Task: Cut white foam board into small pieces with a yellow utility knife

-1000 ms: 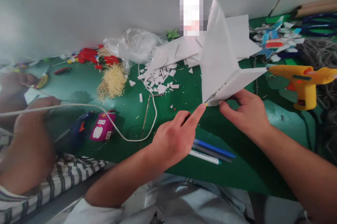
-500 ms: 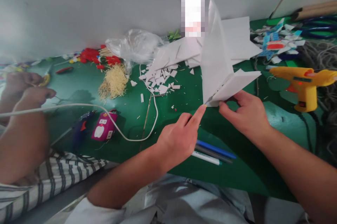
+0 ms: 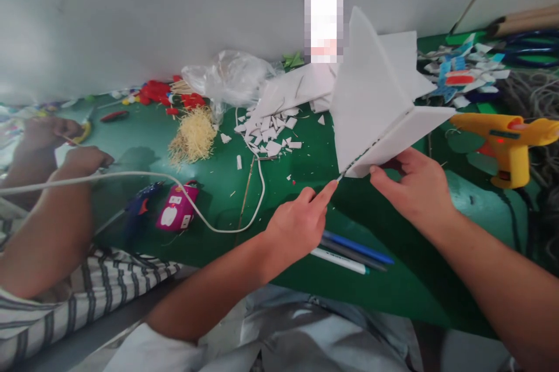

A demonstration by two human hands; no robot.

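My left hand is closed, index finger stretched forward, around a slim tool whose narrow grey tip shows past the fingertip; its kind is hard to make out. That tip meets the lower corner of a white foam-board piece with a tall pointed panel and a second panel slanting to the right. Between the panels runs a dark, broken seam. My right hand grips the second panel from its lower right side, thumb at the bottom edge and the other fingers partly hidden behind it.
Pens lie in front of me. A yellow glue gun is at right. White foam scraps, yellow shreds, a plastic bag and a magenta box with a white cable spread leftward. A co-worker's hands are at far left.
The foam-board piece has turned and opened toward the right, showing more of the seam. Both my hands keep their hold. The co-worker's hands have shifted slightly right.
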